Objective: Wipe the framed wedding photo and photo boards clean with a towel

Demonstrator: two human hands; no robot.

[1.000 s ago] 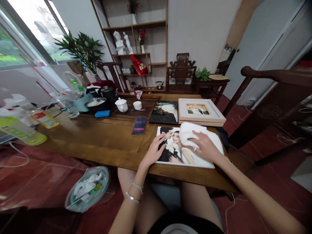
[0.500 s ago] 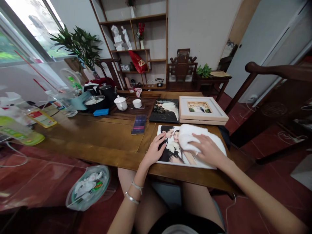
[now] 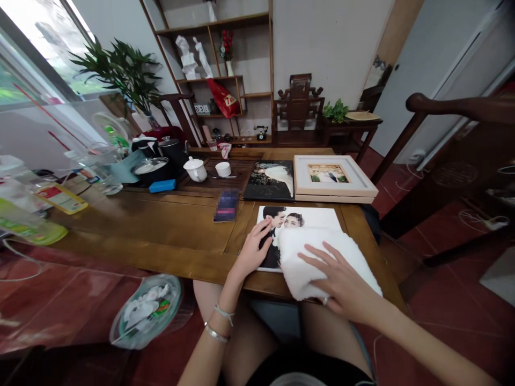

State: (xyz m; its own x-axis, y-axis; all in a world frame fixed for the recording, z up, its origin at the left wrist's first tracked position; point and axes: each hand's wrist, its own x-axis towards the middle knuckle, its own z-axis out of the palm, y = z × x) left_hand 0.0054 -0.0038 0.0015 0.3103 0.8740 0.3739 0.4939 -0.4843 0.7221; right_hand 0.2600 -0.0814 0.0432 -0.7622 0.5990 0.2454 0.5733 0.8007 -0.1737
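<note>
A photo panel [image 3: 270,256] showing a couple lies flat near the front edge of the table. My left hand [image 3: 254,247] rests on its left side, fingers stretched out, holding the panel down without gripping it. Over its lower right part my right hand [image 3: 336,276] presses and holds a white fluffy cloth [image 3: 308,252], fingers spread across the top. The cloth hides much of the picture and hangs past the table's front edge.
Behind the panel lie a dark photo panel [image 3: 267,179] and a framed photo [image 3: 341,185]. A phone [image 3: 226,205] lies to the left. Further back stand a white lidded cup [image 3: 195,169] and kettle [image 3: 171,153]. Bottles [image 3: 60,197] stand far left; a waste bin [image 3: 169,316] sits below.
My right hand has drawn the cloth toward me, from the panel's upper right down over its front edge. My left hand stays on the panel's left side.
</note>
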